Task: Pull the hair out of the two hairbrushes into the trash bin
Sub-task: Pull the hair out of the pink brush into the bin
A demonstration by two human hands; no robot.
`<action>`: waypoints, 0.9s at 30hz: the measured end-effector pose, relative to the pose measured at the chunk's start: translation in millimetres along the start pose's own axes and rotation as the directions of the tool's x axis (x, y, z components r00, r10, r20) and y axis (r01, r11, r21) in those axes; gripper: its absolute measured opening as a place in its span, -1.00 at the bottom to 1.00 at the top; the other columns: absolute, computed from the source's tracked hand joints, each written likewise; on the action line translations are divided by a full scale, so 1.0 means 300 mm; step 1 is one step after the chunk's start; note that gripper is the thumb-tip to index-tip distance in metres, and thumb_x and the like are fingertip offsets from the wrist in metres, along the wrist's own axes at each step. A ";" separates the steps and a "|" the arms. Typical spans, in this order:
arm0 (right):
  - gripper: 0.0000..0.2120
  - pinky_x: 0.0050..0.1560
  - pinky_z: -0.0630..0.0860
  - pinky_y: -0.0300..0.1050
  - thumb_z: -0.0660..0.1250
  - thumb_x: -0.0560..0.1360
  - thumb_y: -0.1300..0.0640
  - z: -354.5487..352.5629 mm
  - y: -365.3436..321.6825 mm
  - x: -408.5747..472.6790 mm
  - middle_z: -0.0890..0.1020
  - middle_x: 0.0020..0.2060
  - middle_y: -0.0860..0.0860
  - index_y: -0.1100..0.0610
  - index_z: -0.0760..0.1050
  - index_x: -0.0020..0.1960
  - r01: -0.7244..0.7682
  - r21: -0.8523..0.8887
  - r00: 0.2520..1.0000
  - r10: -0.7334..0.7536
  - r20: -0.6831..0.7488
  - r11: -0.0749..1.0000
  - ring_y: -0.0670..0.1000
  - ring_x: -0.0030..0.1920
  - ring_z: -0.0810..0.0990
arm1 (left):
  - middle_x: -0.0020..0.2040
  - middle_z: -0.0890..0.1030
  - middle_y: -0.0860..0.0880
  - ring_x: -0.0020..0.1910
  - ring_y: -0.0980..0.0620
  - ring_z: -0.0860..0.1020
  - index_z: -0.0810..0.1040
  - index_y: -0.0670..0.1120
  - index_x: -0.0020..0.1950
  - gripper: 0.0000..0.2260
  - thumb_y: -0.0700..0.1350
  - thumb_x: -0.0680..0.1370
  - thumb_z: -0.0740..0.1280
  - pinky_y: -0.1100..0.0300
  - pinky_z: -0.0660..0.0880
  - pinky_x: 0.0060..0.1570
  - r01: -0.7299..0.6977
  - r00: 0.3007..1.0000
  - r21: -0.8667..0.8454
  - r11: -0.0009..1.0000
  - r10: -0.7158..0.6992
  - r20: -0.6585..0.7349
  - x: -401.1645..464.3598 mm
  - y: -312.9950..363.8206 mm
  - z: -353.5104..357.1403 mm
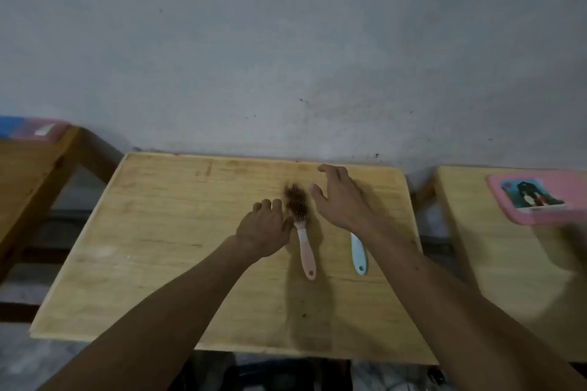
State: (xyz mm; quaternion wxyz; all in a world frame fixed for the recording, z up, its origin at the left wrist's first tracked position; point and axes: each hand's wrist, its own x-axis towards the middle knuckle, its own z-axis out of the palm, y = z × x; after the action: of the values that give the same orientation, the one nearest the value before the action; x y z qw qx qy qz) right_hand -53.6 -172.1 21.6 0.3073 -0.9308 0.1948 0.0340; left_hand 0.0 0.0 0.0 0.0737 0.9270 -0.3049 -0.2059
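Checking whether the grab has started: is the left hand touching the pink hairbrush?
Cannot tell. In the head view the left hand sits right against the pink hairbrush near its neck, but no plain contact or gap shows.

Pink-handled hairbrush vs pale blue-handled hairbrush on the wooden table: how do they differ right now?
The pink-handled hairbrush shows whole, its head matted with brown hair; the pale blue-handled hairbrush shows only its handle, the head hidden under the right hand. The pink one lies left, beside the left hand; the blue one lies right. Both lie flat on the wooden table, handles toward the person, neither gripped.
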 end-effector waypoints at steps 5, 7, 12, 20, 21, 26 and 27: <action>-0.50 0.24 0.48 0.11 0.16 0.69 -0.10 0.105 0.032 0.077 0.29 0.51 0.16 0.05 0.22 0.56 -0.081 -0.012 0.988 0.082 0.132 0.997 0.23 0.39 0.43 | 0.22 0.54 -0.26 0.18 -0.28 0.55 0.41 -0.24 0.28 -0.54 0.15 0.68 0.11 -0.04 0.47 0.04 0.089 0.995 -0.087 0.992 -0.085 0.053 0.053 0.006 0.108; -0.50 0.24 0.43 0.08 0.17 0.69 -0.09 0.137 0.045 0.120 0.30 0.50 0.17 0.06 0.21 0.56 -0.093 -0.015 0.983 0.094 0.158 0.996 0.24 0.41 0.41 | 0.21 0.57 -0.24 0.17 -0.26 0.57 0.45 -0.23 0.27 -0.48 0.22 0.66 0.12 -0.01 0.47 0.04 0.137 0.989 -0.130 0.982 -0.128 0.076 0.084 0.016 0.142; -0.40 0.40 0.38 0.13 0.18 0.65 -0.23 0.202 0.086 0.250 0.36 0.47 0.21 0.06 0.20 0.57 -0.111 -0.024 0.978 0.113 0.174 0.994 0.26 0.44 0.39 | 0.15 0.64 -0.17 0.12 -0.19 0.62 0.55 -0.17 0.21 -0.43 0.32 0.54 0.26 0.09 0.40 -0.08 0.187 0.982 -0.140 0.972 -0.189 -0.005 0.163 0.027 0.206; -0.59 0.17 0.56 0.02 0.37 0.50 -0.28 0.262 0.123 0.377 0.67 0.14 0.03 0.02 0.66 0.11 -0.041 -0.081 0.997 0.046 0.054 0.996 0.06 0.12 0.60 | -0.03 0.66 -0.11 -0.06 -0.14 0.64 0.61 -0.13 0.03 -0.51 0.29 0.42 0.42 0.12 0.39 -0.21 0.069 0.980 -0.165 0.984 -0.097 -0.172 0.223 0.016 0.268; -0.64 0.12 0.57 -0.03 0.41 0.50 -0.23 0.260 0.121 0.385 0.69 0.09 0.00 0.04 0.69 0.07 -0.036 -0.064 0.998 0.040 0.055 0.997 0.03 0.07 0.61 | -0.05 0.66 -0.10 -0.07 -0.14 0.63 0.61 -0.13 0.02 -0.52 0.29 0.42 0.43 0.12 0.39 -0.21 0.054 0.979 -0.177 0.983 -0.087 -0.186 0.224 0.011 0.272; -0.68 -0.13 0.48 -0.16 0.46 0.48 -0.20 0.232 0.104 0.397 0.66 -0.05 -0.04 0.05 0.71 -0.01 -0.021 -0.050 0.998 0.024 0.061 0.999 -0.07 -0.08 0.58 | -0.22 0.57 0.00 -0.17 -0.06 0.58 0.53 -0.05 -0.16 -0.61 0.28 0.43 0.44 0.11 0.46 -0.25 0.027 0.979 -0.317 0.948 -0.090 -0.184 0.230 -0.021 0.277; -0.67 -0.09 0.51 -0.14 0.45 0.48 -0.21 0.236 0.098 0.400 0.68 -0.02 -0.03 0.05 0.71 -0.01 -0.005 -0.071 0.998 0.010 0.064 0.997 -0.04 -0.04 0.61 | -0.27 0.52 0.02 -0.20 -0.03 0.54 0.47 -0.03 -0.23 -0.63 0.25 0.45 0.44 0.12 0.42 -0.27 0.027 0.979 -0.353 0.935 -0.097 -0.182 0.223 -0.036 0.280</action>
State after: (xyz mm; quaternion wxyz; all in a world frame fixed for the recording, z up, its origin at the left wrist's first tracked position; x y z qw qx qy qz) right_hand 49.6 -193.3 -74.1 0.2799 -0.9389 0.1868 0.0722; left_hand 18.7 -32.2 -101.4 0.2599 0.9241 -0.2254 -0.1665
